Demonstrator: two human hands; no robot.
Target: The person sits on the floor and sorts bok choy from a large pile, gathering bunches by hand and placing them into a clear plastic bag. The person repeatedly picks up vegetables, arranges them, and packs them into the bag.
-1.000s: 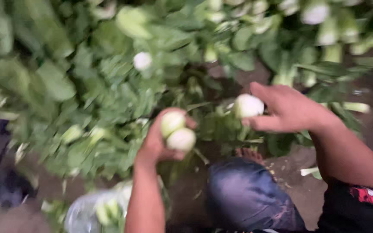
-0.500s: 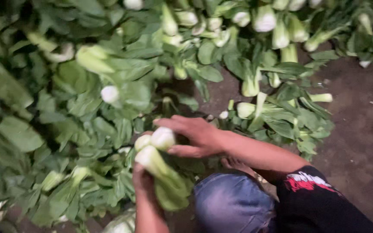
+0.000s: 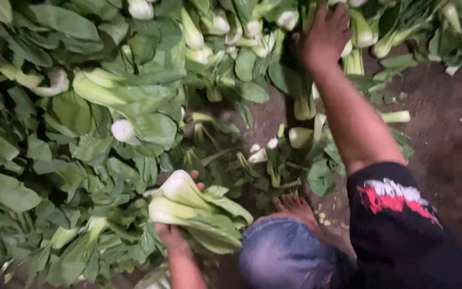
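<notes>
Down low, the left hand (image 3: 173, 231) gripped two pale-stemmed, green-leaved bok choy heads (image 3: 196, 208) by their firm bases, soft leaves flopping, while the right hand (image 3: 324, 33) reached into the heaped greens (image 3: 81, 107), seemingly open.

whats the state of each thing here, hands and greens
left hand: closed around a bunch of bok choy
bunch of bok choy: held up, stalk ends pointing left
right hand: stretched out, resting on the heap
heap of bok choy: loose on the ground
bare foot: planted on the dirt
</notes>
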